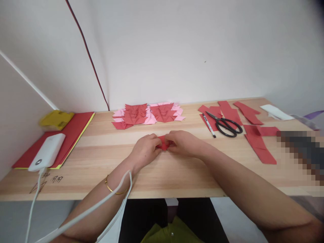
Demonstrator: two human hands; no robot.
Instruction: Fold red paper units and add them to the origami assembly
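My left hand and my right hand meet at the middle of the wooden table, and both pinch a small folded piece of red paper between their fingertips. Most of the piece is hidden by my fingers. A gold bangle sits on my left wrist. Behind my hands, near the wall, lies a row of folded red and pink paper pieces.
Black scissors and a pen lie on red paper strips at the right. At the left, a white power bank with a cable rests on red and yellow sheets. White paper lies far right.
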